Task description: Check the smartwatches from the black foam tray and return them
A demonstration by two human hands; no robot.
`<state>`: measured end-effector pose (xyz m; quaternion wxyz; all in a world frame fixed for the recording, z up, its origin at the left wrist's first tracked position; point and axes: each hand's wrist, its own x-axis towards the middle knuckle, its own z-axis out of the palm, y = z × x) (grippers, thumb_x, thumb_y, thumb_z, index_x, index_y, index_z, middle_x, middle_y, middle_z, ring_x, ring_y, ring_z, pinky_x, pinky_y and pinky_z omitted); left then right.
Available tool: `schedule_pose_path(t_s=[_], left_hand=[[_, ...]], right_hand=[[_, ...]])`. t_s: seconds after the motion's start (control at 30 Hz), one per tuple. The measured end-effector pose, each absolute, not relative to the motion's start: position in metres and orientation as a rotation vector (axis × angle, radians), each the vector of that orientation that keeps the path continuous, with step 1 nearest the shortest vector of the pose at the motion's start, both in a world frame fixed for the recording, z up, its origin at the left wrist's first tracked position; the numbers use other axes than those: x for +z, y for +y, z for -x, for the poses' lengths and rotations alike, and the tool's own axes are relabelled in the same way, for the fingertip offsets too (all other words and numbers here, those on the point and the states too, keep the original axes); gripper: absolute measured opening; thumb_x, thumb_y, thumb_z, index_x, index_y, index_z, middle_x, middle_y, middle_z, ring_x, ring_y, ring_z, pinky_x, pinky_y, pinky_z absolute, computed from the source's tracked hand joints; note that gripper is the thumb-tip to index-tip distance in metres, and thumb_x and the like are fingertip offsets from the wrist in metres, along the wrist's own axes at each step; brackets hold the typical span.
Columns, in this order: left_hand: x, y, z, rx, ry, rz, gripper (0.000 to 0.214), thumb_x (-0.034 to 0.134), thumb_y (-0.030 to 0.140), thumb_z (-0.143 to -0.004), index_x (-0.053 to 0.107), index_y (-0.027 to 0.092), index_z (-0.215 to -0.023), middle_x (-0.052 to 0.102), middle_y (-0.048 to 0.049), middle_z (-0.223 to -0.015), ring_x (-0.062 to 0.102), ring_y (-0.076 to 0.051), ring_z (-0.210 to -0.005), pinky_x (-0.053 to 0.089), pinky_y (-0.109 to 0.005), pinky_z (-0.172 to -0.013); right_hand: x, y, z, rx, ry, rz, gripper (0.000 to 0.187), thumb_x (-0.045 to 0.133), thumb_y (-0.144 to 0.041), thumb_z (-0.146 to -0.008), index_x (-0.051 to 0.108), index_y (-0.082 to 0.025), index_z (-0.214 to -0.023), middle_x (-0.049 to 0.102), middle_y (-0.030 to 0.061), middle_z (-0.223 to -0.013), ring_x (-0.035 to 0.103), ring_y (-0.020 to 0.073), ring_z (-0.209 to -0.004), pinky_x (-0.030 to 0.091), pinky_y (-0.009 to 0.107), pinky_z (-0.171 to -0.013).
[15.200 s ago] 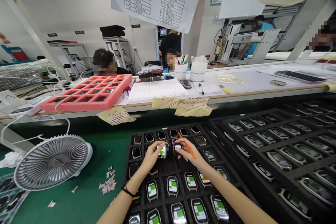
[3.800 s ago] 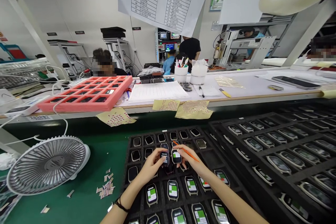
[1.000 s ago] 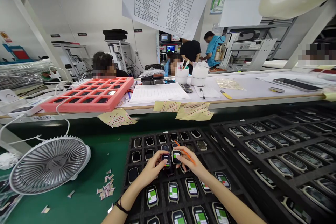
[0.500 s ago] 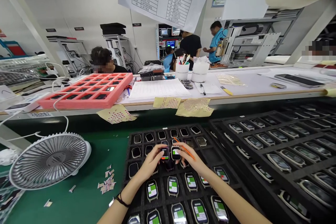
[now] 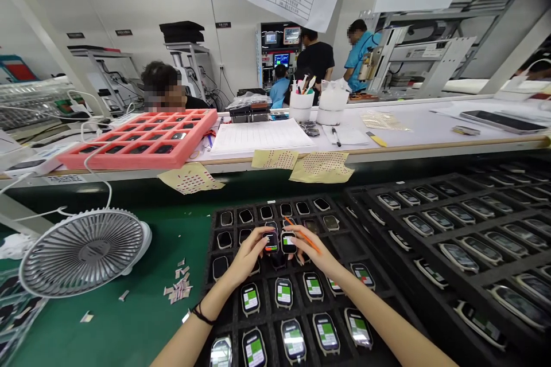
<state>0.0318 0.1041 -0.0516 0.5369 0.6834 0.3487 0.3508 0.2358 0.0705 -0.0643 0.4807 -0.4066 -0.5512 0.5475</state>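
Note:
Above a black foam tray (image 5: pixel 267 278) of watches, my two hands hold a smartwatch each, side by side. My left hand (image 5: pixel 253 249) is closed on a smartwatch (image 5: pixel 271 242) whose dark screen shows a red and green strip. In my right hand (image 5: pixel 313 245) is another smartwatch (image 5: pixel 288 243) with a white and green screen. A thin orange stick (image 5: pixel 306 237) lies across that hand's fingers, slanting up to the left; its exact kind is unclear. Nearer me in the tray, several watches, one a lit watch (image 5: pixel 284 292), show green and white blocks. Those farther back have dark screens.
More foam trays of watches (image 5: pixel 462 261) are stacked to the right. A grey fan (image 5: pixel 92 252) and small paper scraps (image 5: pixel 178 289) are on the green mat at left. Across the raised shelf are a pink foam tray (image 5: pixel 172 161), paper sheets (image 5: pixel 262 136) and white cups (image 5: pixel 301 106). Several people are beyond.
The head view has tilted slightly downward, so the background sits higher. Both hands keep their watches in nearly the same place; the left thumb has moved toward its watch's edge.

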Motion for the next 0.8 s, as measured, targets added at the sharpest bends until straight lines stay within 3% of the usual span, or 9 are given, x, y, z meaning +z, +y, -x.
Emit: schedule_pose_path(t_s=[0.1, 0.3, 0.6, 0.8], left_hand=[[-0.0527, 0.104, -0.0318, 0.838, 0.831, -1.625, 0.032, 0.044, 0.038, -0.091, 0.055, 0.02, -0.115, 0.061, -0.0045, -0.099, 0.052, -0.015, -0.073, 0.041, -0.026, -0.062], [-0.0526, 0.1019, -0.0318, 0.833, 0.768, -1.618, 0.034, 0.053, 0.035, -0.087, 0.05, 0.02, -0.117, 0.058, -0.008, -0.114, 0.054, -0.021, -0.1, 0.044, -0.031, -0.08], [-0.0535, 0.1008, -0.0336, 0.844, 0.818, -1.695, 0.039, 0.061, 0.032, -0.082, 0.048, 0.019, -0.117, 0.059, -0.0081, -0.11, 0.056, -0.02, -0.095, 0.046, -0.03, -0.078], [-0.0529, 0.102, -0.0325, 0.86, 0.752, -1.641, 0.034, 0.053, 0.036, -0.087, 0.05, 0.02, -0.117, 0.056, -0.0089, -0.119, 0.054, -0.023, -0.107, 0.044, -0.033, -0.085]], right_hand=[[-0.0675, 0.0715, -0.2361, 1.34, -1.346, 0.981, 0.032, 0.054, -0.039, -0.086, 0.054, -0.021, -0.113, 0.059, 0.0, -0.073, 0.059, 0.0122, -0.053, 0.042, 0.02, -0.041], [-0.0681, 0.0727, -0.2355, 1.351, -1.332, 0.973, 0.035, 0.055, -0.041, -0.084, 0.053, -0.02, -0.112, 0.059, 0.0005, -0.072, 0.059, 0.0122, -0.052, 0.041, 0.02, -0.039], [-0.0649, 0.072, -0.2353, 1.357, -1.319, 0.97, 0.034, 0.056, -0.042, -0.083, 0.053, -0.021, -0.11, 0.059, -0.0005, -0.068, 0.058, 0.0128, -0.051, 0.04, 0.021, -0.04], [-0.0607, 0.07, -0.2355, 1.363, -1.316, 0.976, 0.033, 0.055, -0.041, -0.084, 0.054, -0.022, -0.111, 0.059, -0.001, -0.068, 0.058, 0.0128, -0.052, 0.041, 0.022, -0.042]])
